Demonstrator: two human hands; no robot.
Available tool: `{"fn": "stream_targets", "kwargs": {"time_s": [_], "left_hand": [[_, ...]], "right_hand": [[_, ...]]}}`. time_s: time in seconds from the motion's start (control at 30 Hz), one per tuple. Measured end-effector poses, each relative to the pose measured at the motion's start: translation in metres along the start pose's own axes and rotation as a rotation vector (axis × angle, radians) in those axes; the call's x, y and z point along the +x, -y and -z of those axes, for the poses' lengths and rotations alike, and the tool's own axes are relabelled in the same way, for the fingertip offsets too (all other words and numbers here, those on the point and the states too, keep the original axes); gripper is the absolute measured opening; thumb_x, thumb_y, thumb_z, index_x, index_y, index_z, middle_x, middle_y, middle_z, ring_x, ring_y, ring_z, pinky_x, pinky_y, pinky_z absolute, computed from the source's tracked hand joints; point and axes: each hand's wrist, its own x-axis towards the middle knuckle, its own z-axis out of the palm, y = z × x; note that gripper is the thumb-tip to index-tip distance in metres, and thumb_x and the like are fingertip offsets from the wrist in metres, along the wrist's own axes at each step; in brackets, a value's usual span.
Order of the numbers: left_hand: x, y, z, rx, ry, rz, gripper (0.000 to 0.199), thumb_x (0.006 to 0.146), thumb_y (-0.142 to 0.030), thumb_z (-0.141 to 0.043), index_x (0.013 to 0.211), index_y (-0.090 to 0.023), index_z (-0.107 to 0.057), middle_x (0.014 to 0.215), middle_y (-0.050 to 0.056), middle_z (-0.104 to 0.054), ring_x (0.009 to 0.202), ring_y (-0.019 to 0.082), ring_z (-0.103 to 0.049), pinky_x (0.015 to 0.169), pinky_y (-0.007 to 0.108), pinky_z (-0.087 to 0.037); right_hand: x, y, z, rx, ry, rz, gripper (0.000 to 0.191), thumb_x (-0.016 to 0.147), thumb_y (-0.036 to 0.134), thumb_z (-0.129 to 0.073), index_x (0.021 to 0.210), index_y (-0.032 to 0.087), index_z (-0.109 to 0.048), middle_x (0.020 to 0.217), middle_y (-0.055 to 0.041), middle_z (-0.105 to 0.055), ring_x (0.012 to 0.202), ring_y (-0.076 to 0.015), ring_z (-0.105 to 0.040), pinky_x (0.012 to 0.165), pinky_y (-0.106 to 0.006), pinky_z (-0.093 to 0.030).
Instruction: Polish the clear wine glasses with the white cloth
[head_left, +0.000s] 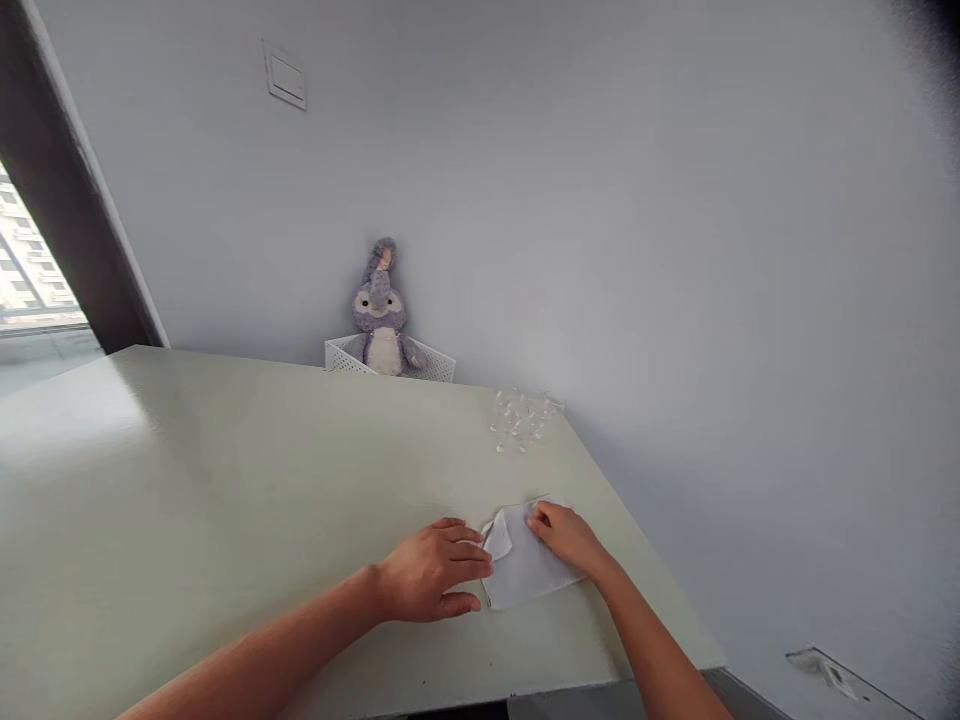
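If my right hand (564, 535) tugs unevenly, I judge the folded white cloth (529, 578) could skew, creasing its turned-up flap (499, 538). It lies on the glossy pale-green table (262, 500), under my right hand's curled fingers, whose grip I cannot tell, its left edge meeting my left hand (431, 575), fingers spread.

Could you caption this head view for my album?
Left hand and right hand at a folded white cloth on a pale table; behind, a plush toy in a white perforated basket.
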Motion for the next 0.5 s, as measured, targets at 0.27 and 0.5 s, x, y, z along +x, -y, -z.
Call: {"fn": "stream_targets", "kwargs": {"time_s": [0.27,0.5], "left_hand": [[0.023,0.008,-0.035,0.065,0.184,-0.051,0.050,0.077,-0.058,-0.040,0.116,-0.028,-0.051,0.121,0.004,-0.054,0.122,0.025,-0.035,0.105,0.044,-0.012],[0.009,0.043,-0.012,0.356,0.025,0.501,0.044,0.082,-0.053,-0.034,0.093,-0.020,-0.062,0.098,0.009,-0.062,0.109,0.028,-0.044,0.097,0.048,-0.023]], "right_hand": [[-0.003,0.010,-0.013,0.011,-0.179,0.037,0.012,0.079,0.024,-0.045,0.075,0.020,-0.056,0.077,-0.0008,-0.060,0.069,-0.0132,-0.053,0.059,-0.022,-0.031],[-0.007,0.000,-0.025,0.261,-0.245,-0.018,0.007,0.072,0.024,-0.052,0.070,0.020,-0.057,0.075,-0.0009,-0.058,0.067,-0.0139,-0.051,0.061,-0.024,-0.033]]}}
